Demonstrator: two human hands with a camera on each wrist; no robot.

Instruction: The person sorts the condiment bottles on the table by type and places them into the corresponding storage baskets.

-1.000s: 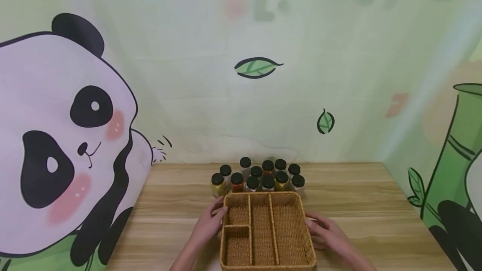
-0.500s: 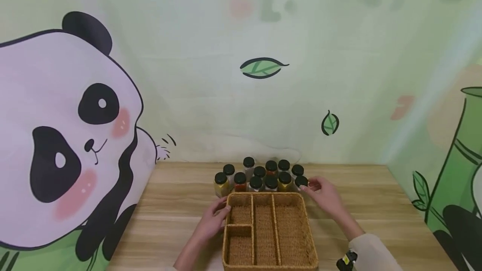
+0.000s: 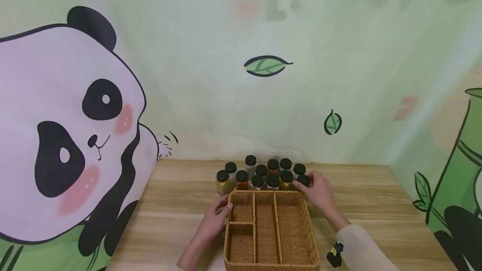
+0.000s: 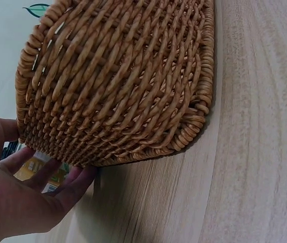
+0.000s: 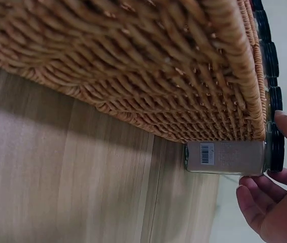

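Note:
A woven wicker basket [image 3: 265, 237] with partitions fills the front middle of the head view. At its back left corner my left hand [image 3: 214, 219] holds the basket, thumb near the rim; the left wrist view has the fingers [image 4: 75, 188] against the weave. Behind the basket stands a group of glass spice jars with black lids, such as a yellow jar [image 3: 223, 183]. My right hand [image 3: 318, 191] grips the black lid of the front right jar [image 5: 229, 157], thumb on one side and fingers on the other. Its pale contents and barcode label show in the right wrist view.
The wood-grain table [image 3: 180, 204] reaches back to a green printed backdrop [image 3: 196, 95]. The jars [image 3: 261, 175] stand close together between basket and backdrop. Below the right forearm, a small black device [image 3: 334, 255] sits by the light sleeve [image 3: 363, 246].
My right hand has left the basket's right side and moved back to the front right jar, where it now grips the lid. The left hand stays at the basket; the head view has shifted slightly.

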